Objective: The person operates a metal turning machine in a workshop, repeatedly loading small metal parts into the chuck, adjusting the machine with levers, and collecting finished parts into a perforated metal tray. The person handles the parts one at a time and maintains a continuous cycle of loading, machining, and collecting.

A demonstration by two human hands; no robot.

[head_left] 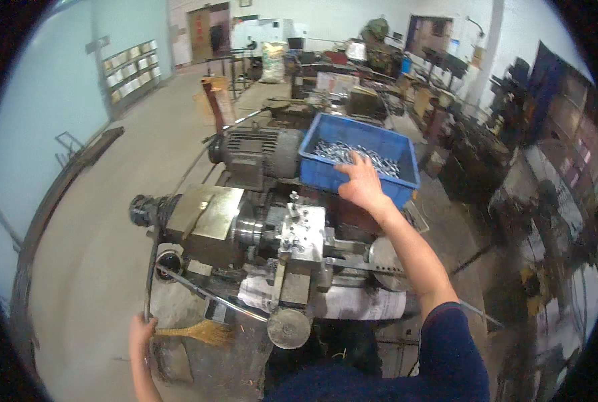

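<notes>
My right hand point(360, 182) reaches over the near rim of a blue plastic bin point(316, 171), its fingers apart and nothing seen in them. Inside the bin lies a heap of small shiny metal parts point(336, 151). At the lower left my left hand point(141, 329) is closed around the lower end of a long dark lever point(153, 268), which rises beside a small lathe point(208, 211). Close by that hand is a straw hand brush point(202, 331). Between my arms sits the lathe's bright metal tool block point(304, 231), with a round handwheel point(289, 328) below it.
A ribbed electric motor point(262, 151) stands behind the lathe, left of the bin. A shiny bar point(212, 295) slants across the front left. White sheets point(359, 303) lie under the machine. More machinery point(473, 147) crowds the right side, and a pale wall point(51, 120) runs along the left.
</notes>
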